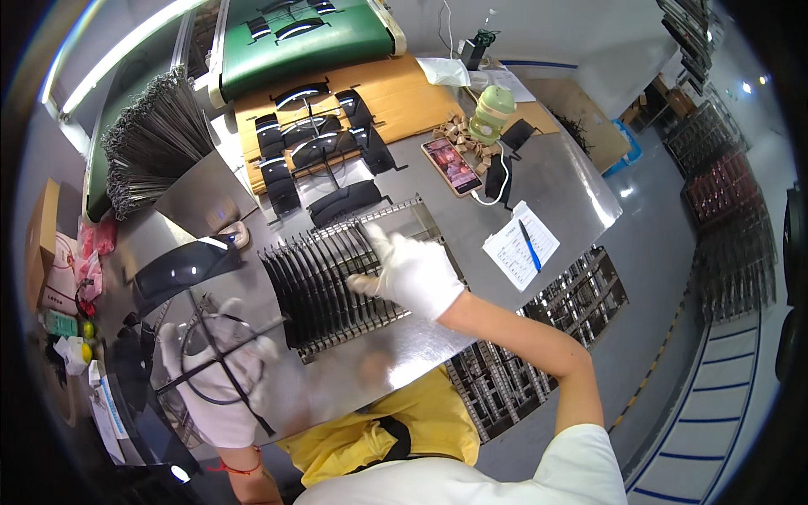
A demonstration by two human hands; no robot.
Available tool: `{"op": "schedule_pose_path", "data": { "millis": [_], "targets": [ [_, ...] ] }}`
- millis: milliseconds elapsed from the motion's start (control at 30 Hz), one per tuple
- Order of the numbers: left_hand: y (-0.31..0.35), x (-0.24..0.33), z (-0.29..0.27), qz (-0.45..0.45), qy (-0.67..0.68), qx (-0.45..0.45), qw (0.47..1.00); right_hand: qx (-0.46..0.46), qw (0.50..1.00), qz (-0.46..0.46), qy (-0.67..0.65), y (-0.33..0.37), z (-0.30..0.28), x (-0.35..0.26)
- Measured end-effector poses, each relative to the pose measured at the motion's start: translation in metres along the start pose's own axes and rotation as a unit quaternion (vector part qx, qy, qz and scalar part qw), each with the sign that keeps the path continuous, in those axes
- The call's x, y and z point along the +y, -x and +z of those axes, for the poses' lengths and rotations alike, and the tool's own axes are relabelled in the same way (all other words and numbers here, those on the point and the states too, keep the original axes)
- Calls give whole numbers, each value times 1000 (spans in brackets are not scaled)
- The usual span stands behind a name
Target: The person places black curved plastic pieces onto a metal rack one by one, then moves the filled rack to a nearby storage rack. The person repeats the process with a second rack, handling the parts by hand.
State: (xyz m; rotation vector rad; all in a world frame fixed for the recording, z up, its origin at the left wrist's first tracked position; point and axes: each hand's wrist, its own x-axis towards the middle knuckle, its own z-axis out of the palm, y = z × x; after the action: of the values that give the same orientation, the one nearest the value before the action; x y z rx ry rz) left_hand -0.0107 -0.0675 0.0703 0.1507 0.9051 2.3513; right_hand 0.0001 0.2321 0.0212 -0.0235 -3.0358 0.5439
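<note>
My left hand (217, 383), in a white glove, holds a black wire cross frame with a ring (217, 355) at the lower left, over the table's near edge. A wide black curved plate (187, 271) lies just beyond it. My right hand (417, 276), also gloved in white, is at the right end of a slotted metal rack (418, 217). Its thumb and forefinger are spread apart beside the last of several thin black curved plates (316, 273) standing on edge in a row. No plate shows plainly gripped in that hand.
Assembled black pieces (324, 147) lie on cardboard (404, 97) before a green conveyor (307, 42). Thin wire frames are bundled (156, 143) at far left. A phone (453, 167), green device (491, 114), and paper sheet (522, 244) with blue pen (529, 244) lie right. Metal racks (539, 337) stand below the table.
</note>
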Motion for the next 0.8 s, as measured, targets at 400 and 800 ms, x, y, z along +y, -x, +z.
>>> {"op": "schedule_pose_path", "data": {
  "millis": [400,800],
  "targets": [
    [43,-19,40,-99,268,-63,956,47,947,-309,68,-9,-62,-52],
    [31,-9,-17,16,269,-145,952,-101,987,-124,-8,1,45,65]
  ]
}}
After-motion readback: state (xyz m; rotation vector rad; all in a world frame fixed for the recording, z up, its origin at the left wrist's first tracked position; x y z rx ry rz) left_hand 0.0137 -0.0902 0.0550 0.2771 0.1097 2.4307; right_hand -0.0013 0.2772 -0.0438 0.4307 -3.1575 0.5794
